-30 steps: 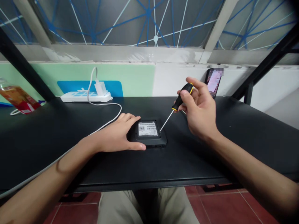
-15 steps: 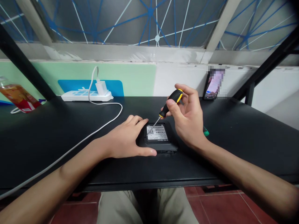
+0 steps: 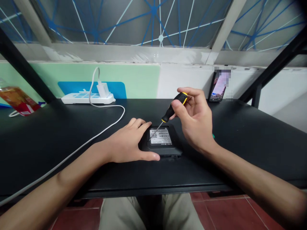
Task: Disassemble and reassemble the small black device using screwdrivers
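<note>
A flat black electronic box (image 3: 176,147) with a white printed label (image 3: 165,136) lies on the black table. My left hand (image 3: 129,140) spans the box's left side, thumb along its front edge and fingers at the back, holding it against the tabletop. In my right hand (image 3: 195,118) is a screwdriver (image 3: 169,113) with a black and yellow handle, pinched between thumb and fingers. Its thin shaft slants down to the left, and the tip is at the box near the label's left edge. Whether the tip sits in a screw is too small to tell.
A white power strip (image 3: 83,98) with a plugged-in charger (image 3: 103,90) stands at the back left, its white cable (image 3: 105,129) running across the table. Further left leans a drink bottle (image 3: 18,99). A phone (image 3: 219,85) rests against the wall. Something green (image 3: 213,136) peeks out behind my right wrist.
My right hand has turned slightly and shifted a little to the right, covering more of the green thing. The screwdriver tip stays by the label's left edge. My left hand keeps its hold.
</note>
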{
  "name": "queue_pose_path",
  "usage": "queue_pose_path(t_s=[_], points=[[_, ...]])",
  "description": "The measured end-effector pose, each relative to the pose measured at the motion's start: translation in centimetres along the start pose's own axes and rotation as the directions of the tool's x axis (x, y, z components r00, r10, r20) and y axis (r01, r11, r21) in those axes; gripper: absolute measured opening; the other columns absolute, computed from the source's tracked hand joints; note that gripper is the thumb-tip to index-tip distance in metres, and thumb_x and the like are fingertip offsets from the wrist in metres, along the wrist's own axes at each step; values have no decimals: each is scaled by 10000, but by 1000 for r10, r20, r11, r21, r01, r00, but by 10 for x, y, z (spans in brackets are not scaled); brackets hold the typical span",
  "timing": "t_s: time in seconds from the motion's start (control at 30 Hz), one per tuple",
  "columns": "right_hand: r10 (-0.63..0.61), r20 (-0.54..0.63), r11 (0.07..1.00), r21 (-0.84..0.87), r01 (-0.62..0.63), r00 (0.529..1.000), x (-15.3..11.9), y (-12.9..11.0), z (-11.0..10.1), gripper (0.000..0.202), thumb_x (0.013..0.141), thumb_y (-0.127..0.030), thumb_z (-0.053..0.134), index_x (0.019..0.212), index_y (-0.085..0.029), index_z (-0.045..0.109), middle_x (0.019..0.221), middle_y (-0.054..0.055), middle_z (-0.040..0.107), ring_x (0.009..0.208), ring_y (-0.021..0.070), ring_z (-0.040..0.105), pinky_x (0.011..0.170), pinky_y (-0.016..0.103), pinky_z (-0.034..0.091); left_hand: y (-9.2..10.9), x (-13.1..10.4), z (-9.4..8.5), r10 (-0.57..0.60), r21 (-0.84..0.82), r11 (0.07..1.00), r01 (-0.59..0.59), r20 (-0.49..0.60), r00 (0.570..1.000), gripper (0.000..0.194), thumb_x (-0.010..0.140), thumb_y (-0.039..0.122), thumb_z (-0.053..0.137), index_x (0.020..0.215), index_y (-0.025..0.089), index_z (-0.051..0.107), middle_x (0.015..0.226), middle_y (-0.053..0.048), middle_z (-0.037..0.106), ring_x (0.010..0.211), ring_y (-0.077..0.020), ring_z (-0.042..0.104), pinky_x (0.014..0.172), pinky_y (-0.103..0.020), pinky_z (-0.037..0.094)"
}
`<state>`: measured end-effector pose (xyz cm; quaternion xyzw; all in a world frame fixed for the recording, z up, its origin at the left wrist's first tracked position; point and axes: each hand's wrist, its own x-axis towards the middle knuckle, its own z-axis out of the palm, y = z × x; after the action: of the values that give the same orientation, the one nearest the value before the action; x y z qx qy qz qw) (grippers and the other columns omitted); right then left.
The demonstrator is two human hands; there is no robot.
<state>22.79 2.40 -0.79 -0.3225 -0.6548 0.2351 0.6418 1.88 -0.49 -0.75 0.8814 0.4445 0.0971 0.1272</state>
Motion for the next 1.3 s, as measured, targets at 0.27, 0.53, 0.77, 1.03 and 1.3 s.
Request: queue_pose_path(t_s=[0.27, 0.53, 0.77, 1.03, 1.3], points=[[93, 59, 994, 55, -96, 994, 0, -6, -1, 173, 968, -406, 551, 1133, -352, 555, 1070, 31, 660, 941, 203, 699, 722, 379, 648, 0, 0, -2, -11, -4, 1000, 11, 21, 1000, 989, 784, 771, 623, 1516, 146, 393, 1448, -171, 487, 1330, -398, 424, 1102, -525, 406], [10, 49, 1000, -18, -10, 999, 2, -2, -1, 199, 942, -453, 623, 1110, -366, 563, 910, 13, 558, 832, 185, 650, 632, 338, 640, -3, -1, 0, 1, -6, 1000, -1, -1, 1000, 963, 787, 773, 626, 1512, 179, 407, 1454, -162, 494, 1329, -401, 437, 1092, -526, 410], [40, 61, 999, 35, -42, 997, 3, -1, -4, 237, 913, -431, 673, 1124, -357, 593, 938, 13, 621, 892, 194, 692, 652, 340, 664, -3, -1, 0, -3, 2, 1000, 3, 17, 1000, 994, 784, 780, 632, 1523, 160, 393, 1461, -162, 480, 1330, -390, 425, 1103, -511, 405], [139, 80, 984, 100, -147, 987, 0, -3, -3, 263, 965, -411, 578, 1223, -364, 591, 1202, 22, 708, 1039, 208, 718, 753, 381, 682, -5, -1, 1, 3, -22, 1000, -3, 0, 1000, 979, 782, 786, 628, 1527, 197, 393, 1461, -149, 484, 1333, -391, 430, 1102, -517, 406], [53, 37, 998, 36, -54, 998, 1, -2, -3, 254, 906, -461, 680, 1125, -352, 614, 915, 7, 611, 789, 164, 671, 591, 301, 654, -6, -1, 2, 10, -7, 1000, -10, 5, 1000, 975, 788, 782, 627, 1523, 186, 390, 1442, -149, 488, 1321, -377, 434, 1108, -505, 404]])
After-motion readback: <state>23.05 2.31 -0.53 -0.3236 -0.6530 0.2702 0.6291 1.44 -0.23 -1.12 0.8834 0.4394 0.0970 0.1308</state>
